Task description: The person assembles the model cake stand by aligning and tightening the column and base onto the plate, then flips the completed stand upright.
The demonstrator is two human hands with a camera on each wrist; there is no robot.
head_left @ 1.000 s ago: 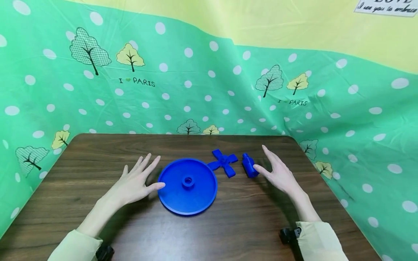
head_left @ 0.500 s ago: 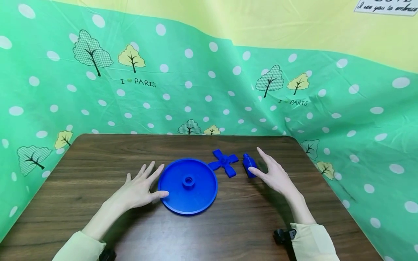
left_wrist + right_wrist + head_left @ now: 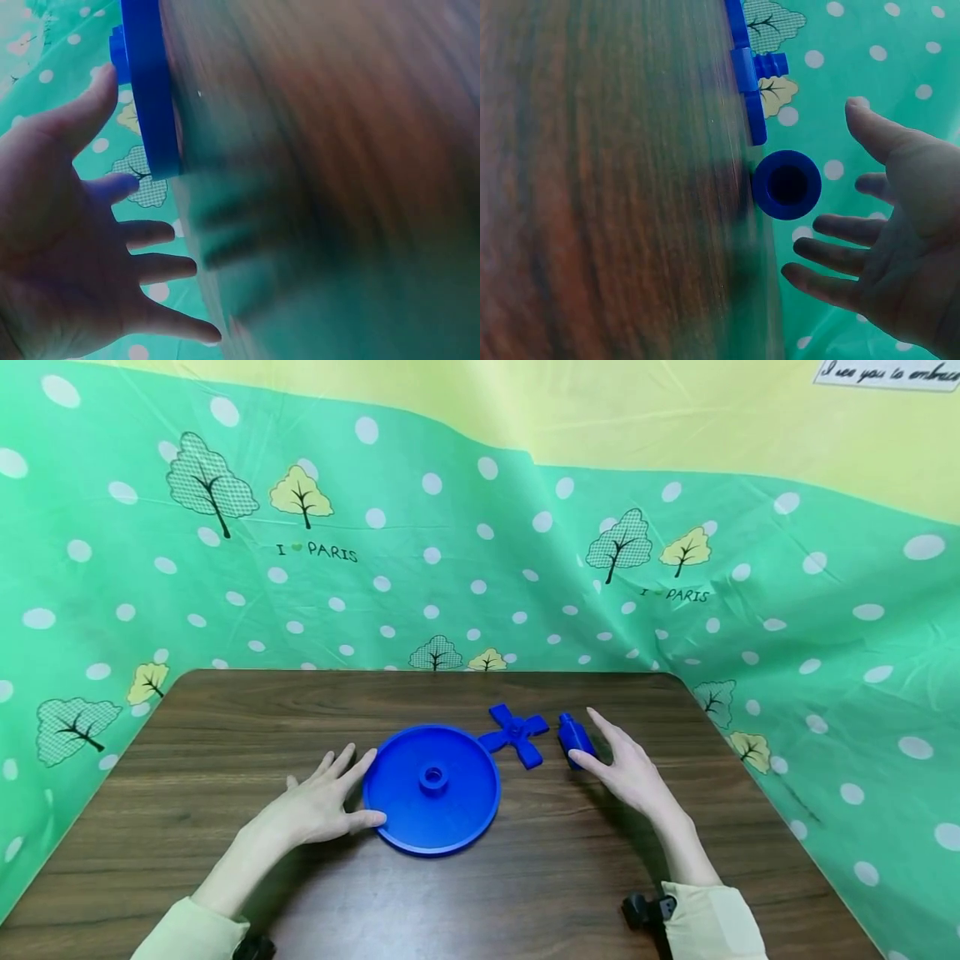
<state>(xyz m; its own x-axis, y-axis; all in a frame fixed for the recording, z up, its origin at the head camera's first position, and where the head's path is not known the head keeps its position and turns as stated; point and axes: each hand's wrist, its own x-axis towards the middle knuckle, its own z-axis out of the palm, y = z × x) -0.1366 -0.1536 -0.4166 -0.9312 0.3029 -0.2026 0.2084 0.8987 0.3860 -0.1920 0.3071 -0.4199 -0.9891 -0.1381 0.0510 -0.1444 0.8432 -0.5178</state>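
We saw the blue bottle-shaped piece (image 3: 572, 733) right of the blue dish (image 3: 431, 812), lying lengthwise away from us (neck farthest), on the dish side of the nearer right hand's (image 3: 633, 774) spread fingers; the left hand's (image 3: 318, 810) fingers spread at the dish's left rim.

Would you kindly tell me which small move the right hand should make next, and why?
The right hand should probably close its fingers round the blue bottle-shaped piece: it lies on its side nearby, and the right wrist view shows the spread fingers not yet touching it.
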